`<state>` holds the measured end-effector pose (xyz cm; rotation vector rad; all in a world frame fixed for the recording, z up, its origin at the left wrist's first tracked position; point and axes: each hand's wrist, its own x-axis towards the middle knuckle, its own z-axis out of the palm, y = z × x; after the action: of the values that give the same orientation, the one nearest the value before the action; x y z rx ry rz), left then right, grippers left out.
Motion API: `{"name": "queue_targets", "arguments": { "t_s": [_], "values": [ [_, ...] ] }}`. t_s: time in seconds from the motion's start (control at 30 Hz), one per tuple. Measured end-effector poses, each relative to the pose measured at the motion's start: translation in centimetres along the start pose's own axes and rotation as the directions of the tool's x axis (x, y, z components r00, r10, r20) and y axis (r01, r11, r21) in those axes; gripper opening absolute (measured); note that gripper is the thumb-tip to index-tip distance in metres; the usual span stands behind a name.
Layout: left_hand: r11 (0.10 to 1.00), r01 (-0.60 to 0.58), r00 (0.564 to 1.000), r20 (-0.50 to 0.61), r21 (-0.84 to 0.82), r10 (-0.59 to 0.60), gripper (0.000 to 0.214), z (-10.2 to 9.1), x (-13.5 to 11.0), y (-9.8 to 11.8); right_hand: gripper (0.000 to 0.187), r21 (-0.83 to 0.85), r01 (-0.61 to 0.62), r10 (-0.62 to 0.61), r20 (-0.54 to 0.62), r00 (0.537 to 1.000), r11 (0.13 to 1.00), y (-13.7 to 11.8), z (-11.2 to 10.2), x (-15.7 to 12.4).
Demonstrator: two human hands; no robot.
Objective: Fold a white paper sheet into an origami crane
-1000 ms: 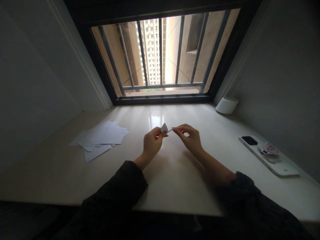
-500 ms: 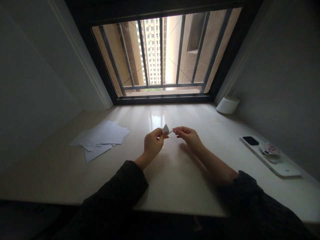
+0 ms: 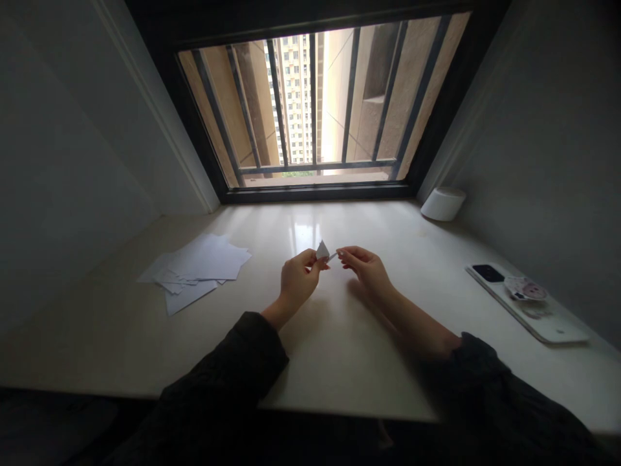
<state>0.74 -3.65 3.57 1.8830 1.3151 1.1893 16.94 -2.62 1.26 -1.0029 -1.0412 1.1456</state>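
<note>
A small folded piece of white paper is held up above the middle of the pale table. My left hand pinches its left part between thumb and fingers. My right hand pinches the thin right end of the same piece with its fingertips. Both hands hover just above the tabletop, close together, in dark sleeves.
A loose pile of white paper sheets lies on the table at the left. A white phone with a round sticker lies at the right edge. A small white cylinder stands at the back right by the barred window.
Both hands stay pinched on the small paper and have shifted only slightly; the right hand's fingers have drawn a bit closer to the left hand.
</note>
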Motion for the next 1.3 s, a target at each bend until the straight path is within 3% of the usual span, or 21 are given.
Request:
{"name": "queue_targets", "arguments": {
  "t_s": [0.27, 0.53, 0.8, 1.03, 1.3],
  "values": [
    [1.0, 0.015, 1.0, 0.006, 0.0, -0.015, 0.02, 0.2, -0.1, 0.1, 0.028, -0.112, 0.058, -0.072, -0.132, 0.989, 0.992, -0.6, 0.7, -0.7],
    [1.0, 0.025, 1.0, -0.014, -0.009, -0.026, 0.022, 0.1, 0.0, -0.3, 0.033, -0.191, 0.007, -0.015, -0.039, 0.999, 0.982, -0.8, -0.3, 0.1],
    [0.999, 0.018, 1.0, -0.015, 0.035, -0.018, 0.022, 0.0, 0.0, -0.4, 0.024, -0.274, 0.159, -0.149, 0.054, 0.987, 0.948, -1.1, -0.5, 0.2],
    [0.998, 0.029, 1.0, -0.01, 0.055, -0.029, 0.023, 0.0, 0.0, -0.4, 0.023, -0.443, 0.325, -0.309, 0.11, 0.945, 0.836, -1.3, -0.4, 0.1],
    [0.996, 0.039, 0.999, -0.028, 0.076, -0.037, 0.02, -0.1, -0.1, 0.0, 0.019, -0.517, 0.325, -0.319, 0.105, 0.942, 0.792, -1.3, -0.4, 0.1]
  ]
}}
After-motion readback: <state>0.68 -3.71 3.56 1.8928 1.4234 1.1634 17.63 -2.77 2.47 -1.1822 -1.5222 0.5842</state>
